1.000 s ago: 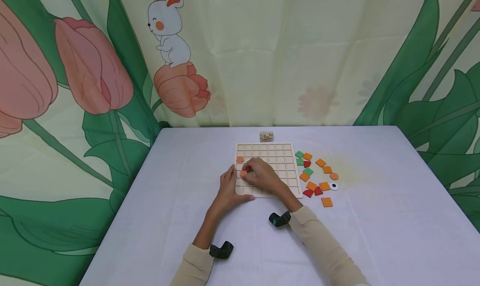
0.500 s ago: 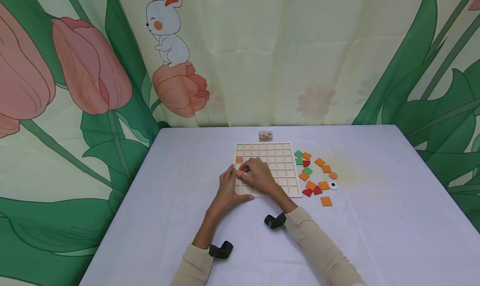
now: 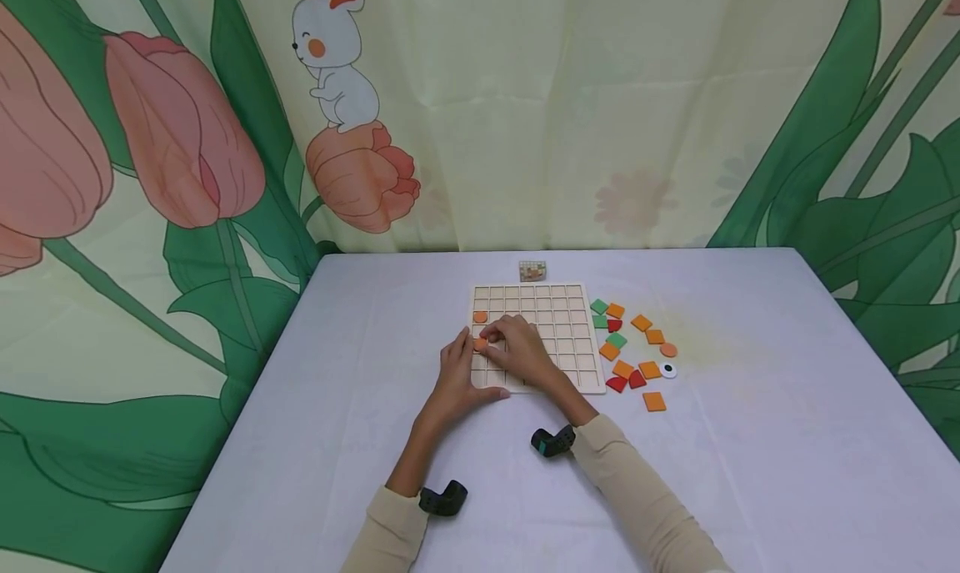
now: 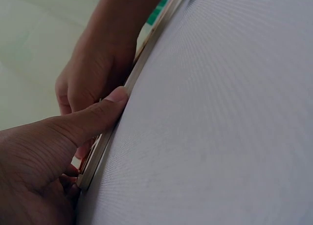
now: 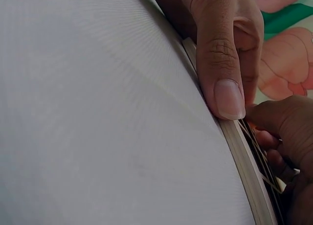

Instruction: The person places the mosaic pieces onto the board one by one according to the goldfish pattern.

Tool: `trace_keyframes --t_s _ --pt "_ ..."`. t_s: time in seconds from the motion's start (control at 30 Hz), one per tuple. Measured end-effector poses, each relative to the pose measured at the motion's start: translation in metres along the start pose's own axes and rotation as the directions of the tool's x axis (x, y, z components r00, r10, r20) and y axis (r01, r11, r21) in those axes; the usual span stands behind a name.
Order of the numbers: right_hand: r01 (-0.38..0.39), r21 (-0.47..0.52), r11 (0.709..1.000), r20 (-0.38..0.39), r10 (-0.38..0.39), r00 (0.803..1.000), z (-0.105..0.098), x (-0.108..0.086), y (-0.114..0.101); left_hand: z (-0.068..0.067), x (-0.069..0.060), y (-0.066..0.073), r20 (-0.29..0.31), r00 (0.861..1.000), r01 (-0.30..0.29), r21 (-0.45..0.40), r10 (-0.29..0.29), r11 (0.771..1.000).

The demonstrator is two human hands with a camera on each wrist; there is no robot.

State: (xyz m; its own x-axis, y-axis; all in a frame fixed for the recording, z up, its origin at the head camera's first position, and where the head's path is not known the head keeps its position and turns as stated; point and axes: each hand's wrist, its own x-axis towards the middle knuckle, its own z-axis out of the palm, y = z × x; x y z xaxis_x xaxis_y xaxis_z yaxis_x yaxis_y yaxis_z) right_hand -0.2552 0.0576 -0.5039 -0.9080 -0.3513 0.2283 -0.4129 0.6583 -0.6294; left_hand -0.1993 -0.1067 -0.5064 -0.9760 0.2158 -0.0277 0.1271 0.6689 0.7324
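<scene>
A square wooden grid board (image 3: 566, 333) lies on the table. One orange round piece (image 3: 480, 317) sits in a cell of its leftmost column. My right hand (image 3: 519, 352) reaches across the board and pinches a second orange round piece (image 3: 479, 345) between thumb and forefinger at the same column, lower down. My left hand (image 3: 455, 379) braces the board's near left corner, its fingers along the left edge and its thumb on the front edge. In the left wrist view, the left thumb (image 4: 98, 118) presses the board's rim. The right wrist view hides the pinched piece.
Right of the board lie loose pieces: orange squares (image 3: 654, 401), green pieces (image 3: 616, 340), red pieces (image 3: 637, 379), an orange round piece (image 3: 668, 350) and a white eye piece (image 3: 668, 370). A small patterned box (image 3: 532, 271) stands behind the board. A printed curtain (image 3: 525, 139) hangs behind the table.
My right hand has shifted slightly left with the orange round piece, bringing it to the board's leftmost column. The left hand stays at the board's corner.
</scene>
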Motion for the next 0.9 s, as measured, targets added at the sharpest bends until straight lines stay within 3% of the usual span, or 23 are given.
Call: trace_keyframes --t_s 0.63,0.9 --pt "-0.011 0.025 1.0 -0.005 0.011 1.0 -0.0011 0.0025 -0.0007 -0.0011 0.0 -0.0007 -0.001 1.0 -0.004 -0.005 0.004 1.0" --pt "-0.026 0.035 0.999 -0.007 0.026 1.0 -0.0003 0.0018 -0.0018 -0.0002 0.0004 -0.0002 0.001 1.0 0.021 0.003 -0.021 1.0"
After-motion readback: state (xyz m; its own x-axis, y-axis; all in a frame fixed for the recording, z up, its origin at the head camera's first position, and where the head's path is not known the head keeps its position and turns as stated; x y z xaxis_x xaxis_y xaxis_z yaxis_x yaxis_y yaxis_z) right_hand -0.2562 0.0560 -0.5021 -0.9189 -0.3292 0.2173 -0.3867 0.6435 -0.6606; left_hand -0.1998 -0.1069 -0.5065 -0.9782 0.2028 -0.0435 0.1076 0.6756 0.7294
